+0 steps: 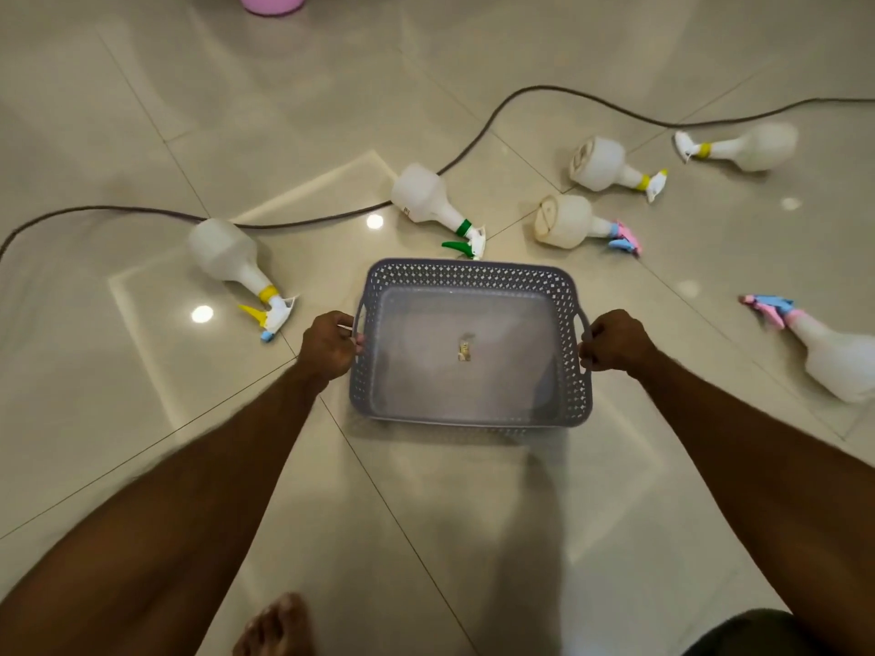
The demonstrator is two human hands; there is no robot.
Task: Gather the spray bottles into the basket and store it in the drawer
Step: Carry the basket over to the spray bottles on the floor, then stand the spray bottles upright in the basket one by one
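A grey perforated basket (466, 277) is at the centre, just above or on the tiled floor, with only a small label scrap inside. My left hand (328, 345) grips its left handle and my right hand (615, 340) grips its right handle. Several white spray bottles lie on their sides around it: one with a yellow trigger (227, 253) at the left, one with a green trigger (426, 196) behind the basket, one with a pink and blue trigger (570, 222), two with yellow collars (603, 163) (757, 146) farther back, and a pink and blue one (838, 359) at the right.
A dark cable (478, 139) snakes across the glossy beige floor tiles behind the bottles, passing under the green-trigger one. A pink container (271, 1) stands at the top edge. My bare foot (274, 627) shows at the bottom. No drawer is in view.
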